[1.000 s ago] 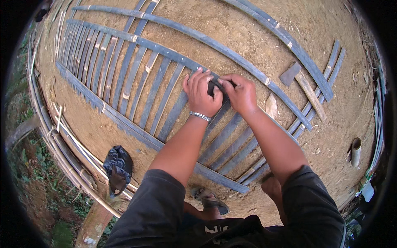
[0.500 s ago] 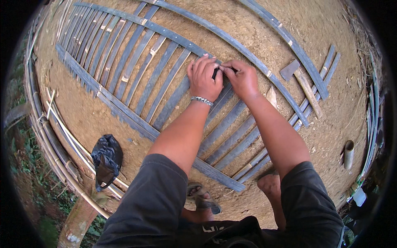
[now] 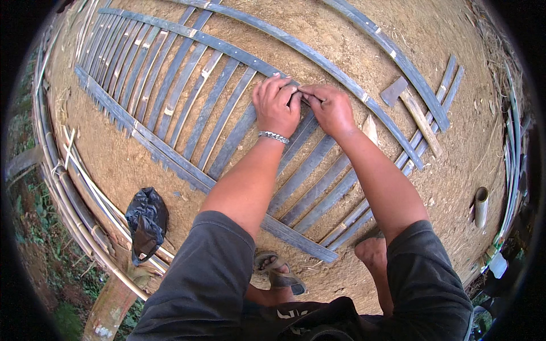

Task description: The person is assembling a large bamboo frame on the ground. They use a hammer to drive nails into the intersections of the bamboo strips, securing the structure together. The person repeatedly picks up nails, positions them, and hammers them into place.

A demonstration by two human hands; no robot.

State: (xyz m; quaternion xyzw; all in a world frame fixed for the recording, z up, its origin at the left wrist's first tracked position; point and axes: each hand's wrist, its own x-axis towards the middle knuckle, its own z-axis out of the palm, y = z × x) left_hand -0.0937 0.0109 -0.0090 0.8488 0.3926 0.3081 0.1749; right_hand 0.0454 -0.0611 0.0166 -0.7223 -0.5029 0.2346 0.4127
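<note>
Directly ahead, the dotted bamboo rail [image 3: 227,49] slants from far left down to my left hand [image 3: 276,111], which lies curled over it; my right hand [image 3: 331,108], farther from its visible length, pinches close alongside, on what I can't tell.

Bare dirt ground [image 3: 455,176] carries a slatted bamboo lattice [image 3: 208,111] across the picture's centre and upper left, a crumpled black plastic bag [image 3: 148,211] at lower left, a short bamboo tube [image 3: 480,211] at right, and a wooden-handled axe [image 3: 418,118] at upper right.
</note>
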